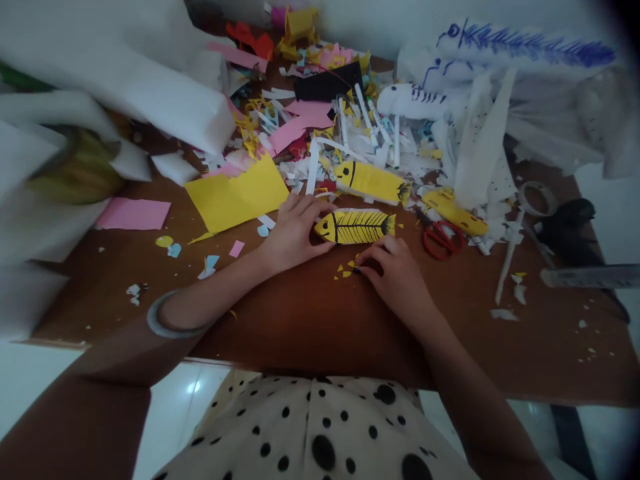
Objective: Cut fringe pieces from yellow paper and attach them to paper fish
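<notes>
A yellow paper fish with black drawn bones, an eye and a fringed tail lies on the brown table. My left hand grips its head end, fingers above and thumb below. Just under the tail, my right hand is closed in a pinch by several tiny yellow paper scraps. Something small and dark shows at those fingertips, too small to name. Behind the held fish rests a second yellow paper fish, with a face and a dark tail but a plain body.
Red-handled scissors and a yellow tool lie to the right, near a tape roll. A yellow paper sheet is at left. Markers and heaped paper scraps fill the back. A white fish drawing stands behind.
</notes>
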Demonstrator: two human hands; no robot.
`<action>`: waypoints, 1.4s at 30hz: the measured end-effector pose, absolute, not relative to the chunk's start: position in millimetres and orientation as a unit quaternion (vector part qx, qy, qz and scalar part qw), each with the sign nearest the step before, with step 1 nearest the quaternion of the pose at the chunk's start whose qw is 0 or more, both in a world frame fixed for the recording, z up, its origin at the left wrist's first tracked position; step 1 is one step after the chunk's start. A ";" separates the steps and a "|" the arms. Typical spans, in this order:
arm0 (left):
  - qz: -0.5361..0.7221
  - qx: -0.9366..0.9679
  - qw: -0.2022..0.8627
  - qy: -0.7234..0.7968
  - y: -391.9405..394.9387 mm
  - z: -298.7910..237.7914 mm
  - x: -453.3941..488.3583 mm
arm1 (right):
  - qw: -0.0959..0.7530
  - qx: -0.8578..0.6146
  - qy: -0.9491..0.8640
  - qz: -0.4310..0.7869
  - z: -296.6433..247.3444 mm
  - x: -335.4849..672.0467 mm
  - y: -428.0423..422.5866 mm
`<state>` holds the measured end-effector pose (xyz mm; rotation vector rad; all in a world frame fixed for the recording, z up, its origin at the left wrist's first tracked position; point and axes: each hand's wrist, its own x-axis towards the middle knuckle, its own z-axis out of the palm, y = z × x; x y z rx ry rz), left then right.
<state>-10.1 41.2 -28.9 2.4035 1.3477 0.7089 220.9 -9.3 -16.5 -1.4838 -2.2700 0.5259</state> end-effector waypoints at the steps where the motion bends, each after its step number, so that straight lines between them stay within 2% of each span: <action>1: 0.247 0.835 0.147 0.468 41.0 -28.7 -10.0 | 0.187 -0.531 -0.803 0.195 -15.8 220.5 -9.1; 10: 0.257 0.836 0.149 0.462 41.2 -29.2 -9.6 | 0.211 -0.540 -0.736 0.350 0.0 226.5 -10.2; 17: 0.252 0.835 0.156 0.465 41.0 -28.2 -8.5 | 0.158 -0.559 -0.735 0.350 -0.2 232.1 -11.0; 30: 0.248 0.839 0.151 0.460 40.9 -29.2 -10.6 | 0.120 -0.587 -0.734 0.320 1.4 228.4 -12.8; 36: 0.252 0.838 0.130 0.466 34.8 -28.1 -11.1 | 0.208 -0.576 -0.686 0.394 -3.9 229.3 -11.8; 42: 0.332 0.892 -0.013 0.307 13.7 -21.8 -7.9 | 0.286 -0.566 -0.613 0.471 -13.6 225.6 -12.4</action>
